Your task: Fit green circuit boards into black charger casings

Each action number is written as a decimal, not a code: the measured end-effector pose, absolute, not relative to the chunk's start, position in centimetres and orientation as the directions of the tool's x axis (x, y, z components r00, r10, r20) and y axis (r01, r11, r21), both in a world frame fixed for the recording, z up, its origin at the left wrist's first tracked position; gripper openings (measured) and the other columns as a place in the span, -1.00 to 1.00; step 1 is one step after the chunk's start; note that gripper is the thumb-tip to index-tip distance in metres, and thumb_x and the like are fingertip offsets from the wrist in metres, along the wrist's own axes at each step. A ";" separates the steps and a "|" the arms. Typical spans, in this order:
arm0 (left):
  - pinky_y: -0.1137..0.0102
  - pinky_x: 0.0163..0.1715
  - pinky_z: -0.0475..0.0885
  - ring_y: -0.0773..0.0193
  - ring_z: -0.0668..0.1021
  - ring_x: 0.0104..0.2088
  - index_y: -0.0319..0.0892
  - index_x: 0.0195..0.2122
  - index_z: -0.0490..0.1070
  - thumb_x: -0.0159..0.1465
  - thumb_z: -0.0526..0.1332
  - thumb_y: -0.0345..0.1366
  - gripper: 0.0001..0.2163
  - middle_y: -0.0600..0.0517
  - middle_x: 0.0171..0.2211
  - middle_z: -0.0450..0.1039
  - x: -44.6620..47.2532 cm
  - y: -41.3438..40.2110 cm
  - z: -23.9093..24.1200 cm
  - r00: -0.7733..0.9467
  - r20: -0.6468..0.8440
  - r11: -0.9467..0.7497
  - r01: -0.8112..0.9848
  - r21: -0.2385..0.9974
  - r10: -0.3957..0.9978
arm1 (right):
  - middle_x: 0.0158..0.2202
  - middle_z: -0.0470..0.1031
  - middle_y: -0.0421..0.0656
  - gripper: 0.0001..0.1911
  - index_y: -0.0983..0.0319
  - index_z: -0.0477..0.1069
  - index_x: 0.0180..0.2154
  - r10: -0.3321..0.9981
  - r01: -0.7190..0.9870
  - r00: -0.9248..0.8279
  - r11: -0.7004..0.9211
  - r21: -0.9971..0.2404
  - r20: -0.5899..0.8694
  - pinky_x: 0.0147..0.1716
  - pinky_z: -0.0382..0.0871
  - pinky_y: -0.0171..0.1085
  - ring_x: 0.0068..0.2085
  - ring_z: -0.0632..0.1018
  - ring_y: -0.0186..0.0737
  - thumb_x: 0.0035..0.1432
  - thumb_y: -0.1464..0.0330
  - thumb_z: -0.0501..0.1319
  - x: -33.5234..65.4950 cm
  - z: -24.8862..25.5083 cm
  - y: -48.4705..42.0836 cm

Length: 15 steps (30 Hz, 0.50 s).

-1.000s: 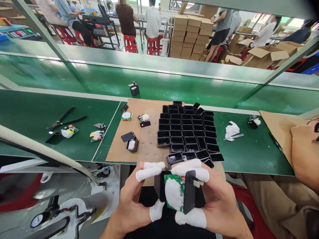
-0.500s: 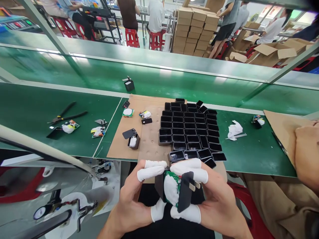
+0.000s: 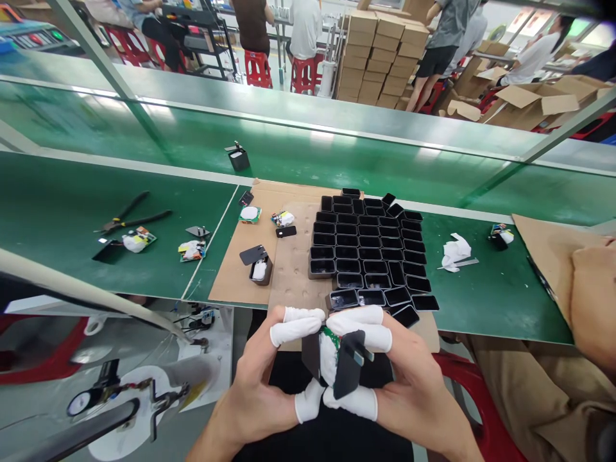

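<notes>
My left hand (image 3: 274, 372), with white finger cots on its fingertips, grips a black charger housing (image 3: 311, 355) by its edges. Opposite it, my right hand (image 3: 385, 366), in matching cots, holds the black plug cover (image 3: 350, 366), whose metal prongs point right. Between the two shells a green circuit board with a white padded lump (image 3: 329, 360) shows, partly inside the housing. Just beyond my fingers, rows of open black housings (image 3: 349, 280) stand on cardboard. To their left sits a housing (image 3: 260, 272) with white stuffing and its cover tilted on top.
Pliers (image 3: 129, 215) and loose circuit boards (image 3: 139, 239) lie on the green bench at left. White scraps (image 3: 455, 251) and another board (image 3: 502, 235) are on the right. A pressure gauge (image 3: 77, 403) stands low left. Someone's arm (image 3: 594, 295) is at the right edge.
My right hand has moved left toward my left hand. The plug cover and housing are closer together, and less of the circuit board shows between them.
</notes>
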<state>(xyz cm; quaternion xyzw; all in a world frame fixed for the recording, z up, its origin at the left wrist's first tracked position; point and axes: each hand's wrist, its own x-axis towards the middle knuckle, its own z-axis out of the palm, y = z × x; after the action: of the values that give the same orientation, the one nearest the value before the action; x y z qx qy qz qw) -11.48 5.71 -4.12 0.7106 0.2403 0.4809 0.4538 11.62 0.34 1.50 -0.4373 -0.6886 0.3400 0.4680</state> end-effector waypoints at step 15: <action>0.21 0.19 0.70 0.01 0.69 0.13 -0.03 0.33 0.56 0.12 0.52 -0.53 -0.28 -0.13 0.13 0.60 -10.7 5.2 -4.9 0.400 0.391 -0.335 -0.205 0.920 0.829 | 0.14 0.66 -0.24 -0.25 -0.17 0.53 0.32 0.962 0.272 -0.162 0.256 -0.928 0.218 0.16 0.61 -0.21 0.09 0.68 -0.09 0.19 0.29 0.70 11.1 2.2 1.4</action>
<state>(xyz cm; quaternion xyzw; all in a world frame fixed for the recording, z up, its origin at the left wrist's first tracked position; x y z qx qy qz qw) -10.70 5.19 -4.90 0.6516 0.2393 0.4927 0.5248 11.09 1.36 2.23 -0.4705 -0.6559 0.3884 0.4445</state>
